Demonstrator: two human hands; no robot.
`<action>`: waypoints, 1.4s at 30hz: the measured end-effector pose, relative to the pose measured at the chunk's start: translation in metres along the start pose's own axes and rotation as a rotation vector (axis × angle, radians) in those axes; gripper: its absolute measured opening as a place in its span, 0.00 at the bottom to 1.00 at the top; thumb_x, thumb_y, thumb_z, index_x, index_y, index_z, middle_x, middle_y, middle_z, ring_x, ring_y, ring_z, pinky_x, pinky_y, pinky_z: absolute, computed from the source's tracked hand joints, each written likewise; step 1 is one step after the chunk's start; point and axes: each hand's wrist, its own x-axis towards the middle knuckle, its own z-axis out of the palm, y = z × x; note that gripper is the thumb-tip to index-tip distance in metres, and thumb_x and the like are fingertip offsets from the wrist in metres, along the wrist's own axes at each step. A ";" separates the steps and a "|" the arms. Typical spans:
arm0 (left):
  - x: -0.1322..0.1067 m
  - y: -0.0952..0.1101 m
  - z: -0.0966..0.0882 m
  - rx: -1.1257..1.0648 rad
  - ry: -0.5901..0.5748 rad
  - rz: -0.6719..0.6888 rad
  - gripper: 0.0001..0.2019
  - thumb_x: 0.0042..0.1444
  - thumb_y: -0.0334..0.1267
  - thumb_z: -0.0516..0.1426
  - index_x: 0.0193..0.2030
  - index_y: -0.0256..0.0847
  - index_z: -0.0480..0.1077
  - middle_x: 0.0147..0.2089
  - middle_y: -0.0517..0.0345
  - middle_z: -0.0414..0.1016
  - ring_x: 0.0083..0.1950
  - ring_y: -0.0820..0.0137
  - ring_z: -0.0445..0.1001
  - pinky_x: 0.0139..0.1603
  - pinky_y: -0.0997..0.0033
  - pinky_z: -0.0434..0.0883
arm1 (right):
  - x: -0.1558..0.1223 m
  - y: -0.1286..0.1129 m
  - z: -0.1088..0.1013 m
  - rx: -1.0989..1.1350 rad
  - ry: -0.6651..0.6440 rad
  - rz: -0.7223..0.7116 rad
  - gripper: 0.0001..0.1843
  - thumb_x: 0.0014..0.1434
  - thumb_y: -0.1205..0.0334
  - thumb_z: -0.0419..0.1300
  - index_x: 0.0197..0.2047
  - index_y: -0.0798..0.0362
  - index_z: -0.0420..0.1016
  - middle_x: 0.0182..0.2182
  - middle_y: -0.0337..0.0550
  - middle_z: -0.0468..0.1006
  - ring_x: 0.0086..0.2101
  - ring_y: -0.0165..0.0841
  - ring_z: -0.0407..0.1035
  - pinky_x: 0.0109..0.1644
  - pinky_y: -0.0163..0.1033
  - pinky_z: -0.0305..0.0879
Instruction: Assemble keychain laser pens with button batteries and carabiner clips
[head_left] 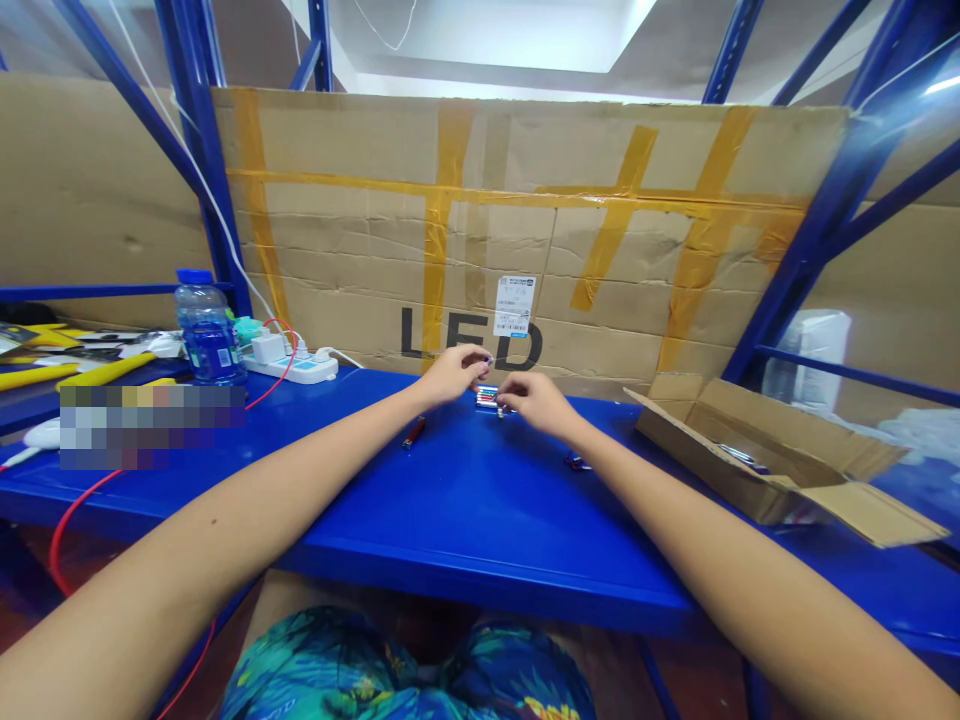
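Observation:
On the blue table, a small case [486, 397] holds several thin, coloured, stick-like pieces in a row. My left hand [454, 372] is at its far left side, fingers pinched together; a tiny dark thing shows at the fingertips, too small to name. From the right, my right hand [538, 402] reaches to the case with thumb and fingers closed. Something small and whitish shows just under those fingertips, its kind unclear. A short, dark red, stick-like object [413, 432] lies nearer me, below my left wrist. Partly behind my right forearm is a small dark blue and red item [576, 461].
An open cardboard box [705, 455] with shiny metal pieces [742, 458] stands at right. At left are a bottle with a blue cap [210, 335], a white power strip [300, 366], a red cable [86, 497] and yellow parts [112, 370]. A large taped cardboard sheet [360, 270] closes the back.

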 end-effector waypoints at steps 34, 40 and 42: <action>-0.018 0.015 0.015 0.691 -0.079 0.540 0.06 0.64 0.35 0.52 0.45 0.38 0.67 0.42 0.51 0.73 0.44 0.65 0.72 0.46 0.66 0.69 | -0.008 -0.018 -0.025 0.149 0.072 0.026 0.12 0.53 0.54 0.61 0.31 0.56 0.77 0.23 0.44 0.76 0.24 0.32 0.65 0.28 0.38 0.61; -0.016 0.017 0.017 0.727 -0.064 0.528 0.11 0.66 0.34 0.47 0.42 0.36 0.69 0.42 0.48 0.72 0.45 0.65 0.72 0.50 0.63 0.70 | -0.007 -0.017 -0.025 0.212 0.115 0.043 0.13 0.53 0.54 0.62 0.26 0.55 0.73 0.21 0.42 0.74 0.20 0.29 0.63 0.24 0.36 0.60; -0.015 0.017 0.017 0.747 -0.077 0.519 0.11 0.66 0.33 0.47 0.41 0.35 0.70 0.41 0.48 0.72 0.44 0.65 0.72 0.50 0.62 0.70 | -0.007 -0.016 -0.024 0.229 0.115 0.052 0.13 0.53 0.54 0.62 0.26 0.55 0.73 0.20 0.42 0.74 0.19 0.28 0.63 0.24 0.35 0.59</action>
